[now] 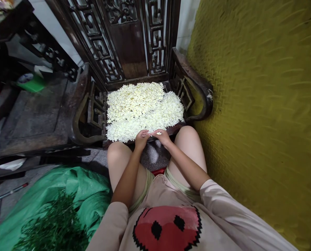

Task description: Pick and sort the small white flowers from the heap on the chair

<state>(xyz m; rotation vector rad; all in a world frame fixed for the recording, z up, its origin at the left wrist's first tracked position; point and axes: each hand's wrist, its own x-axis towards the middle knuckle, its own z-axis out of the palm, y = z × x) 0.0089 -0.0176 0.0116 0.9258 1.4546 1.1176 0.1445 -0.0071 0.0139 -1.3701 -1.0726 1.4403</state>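
Note:
A thick layer of small, pale white-yellow flowers (137,104) covers the seat of a dark carved wooden chair (133,48) before me. At the seat's front edge my left hand (142,139) and my right hand (162,137) meet fingertip to fingertip, both with fingers closed. A small white flower (158,133) shows at my right hand's curled fingers. Something tiny and pale lies between the fingertips of both hands, too small to make out. Both hands are just in front of the flower layer, above the gap between my knees.
Curved armrests (206,94) flank the seat. On the right rises a yellow textured surface (254,104). A dark wooden side table (37,115) stands left, bearing a green container (31,83). A green sheet (92,188) with leafy stems (56,223) lies at lower left.

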